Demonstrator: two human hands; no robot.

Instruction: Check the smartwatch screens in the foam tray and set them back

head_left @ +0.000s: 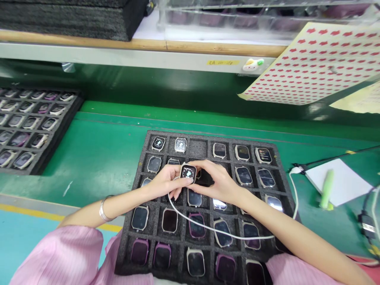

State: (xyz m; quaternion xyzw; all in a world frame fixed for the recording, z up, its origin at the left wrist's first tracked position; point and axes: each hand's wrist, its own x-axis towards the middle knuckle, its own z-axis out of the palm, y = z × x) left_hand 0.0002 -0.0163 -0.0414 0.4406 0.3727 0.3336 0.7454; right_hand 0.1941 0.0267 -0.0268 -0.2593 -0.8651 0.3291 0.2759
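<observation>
Both hands meet over the middle of a black foam tray (142, 221) of smartwatch bodies. My left hand (166, 182) pinches a lit smartwatch (188, 172) by its side, screen up. My right hand (218, 183) is closed on the same watch from the right, fingers curled round its edge. A white cable (208, 229) runs from under my hands across the tray to the right. Several other watches lie in the tray's cells, a few at the back with lit screens (158, 143).
A second foam tray (35, 130) of watches sits at the far left on the green belt. A sheet of red arrow stickers (317, 63) hangs at the upper right. White paper with a green pen-like tool (326, 189) lies right. A shelf edge (148, 53) runs behind.
</observation>
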